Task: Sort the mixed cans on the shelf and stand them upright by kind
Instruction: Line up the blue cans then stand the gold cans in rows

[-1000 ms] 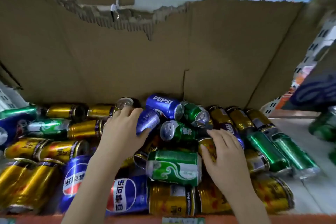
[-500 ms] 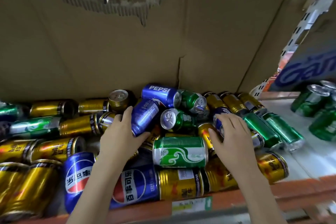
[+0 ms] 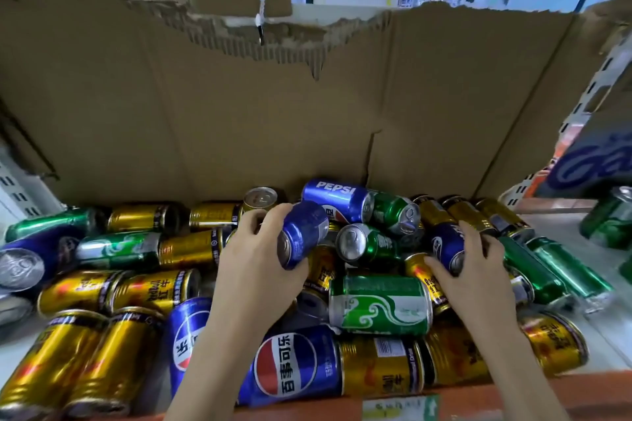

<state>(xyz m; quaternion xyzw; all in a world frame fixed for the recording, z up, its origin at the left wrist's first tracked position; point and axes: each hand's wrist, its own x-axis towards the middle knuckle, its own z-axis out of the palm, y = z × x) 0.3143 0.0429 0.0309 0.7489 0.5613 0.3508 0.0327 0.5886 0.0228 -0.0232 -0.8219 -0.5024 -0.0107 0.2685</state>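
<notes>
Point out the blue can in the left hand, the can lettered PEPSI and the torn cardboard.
blue can (image 3: 302, 232): head view, its side wall.
PEPSI can (image 3: 337, 195): head view, its lettered side.
cardboard (image 3: 239, 106): head view, its bare face.

"PEPSI" in white letters on a blue can lying at the far side. Chinese Pepsi characters, 百事可乐, on a near blue can. "Drink" on a gold can beside it.
</notes>
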